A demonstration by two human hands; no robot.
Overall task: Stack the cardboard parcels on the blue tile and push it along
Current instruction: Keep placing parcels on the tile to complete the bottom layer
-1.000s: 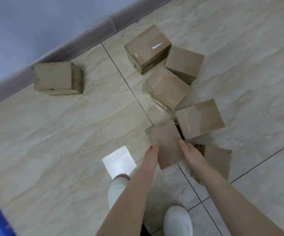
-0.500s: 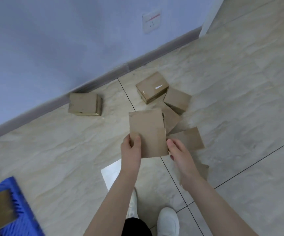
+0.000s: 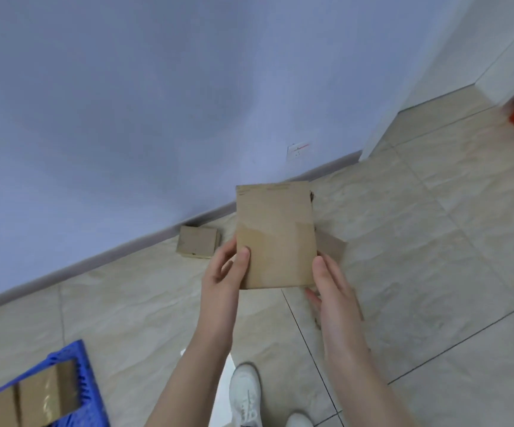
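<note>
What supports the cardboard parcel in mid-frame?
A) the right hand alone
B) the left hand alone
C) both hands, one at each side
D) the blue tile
C: the left hand grips the cardboard parcel at its lower left edge, and the right hand grips its lower right.
</note>
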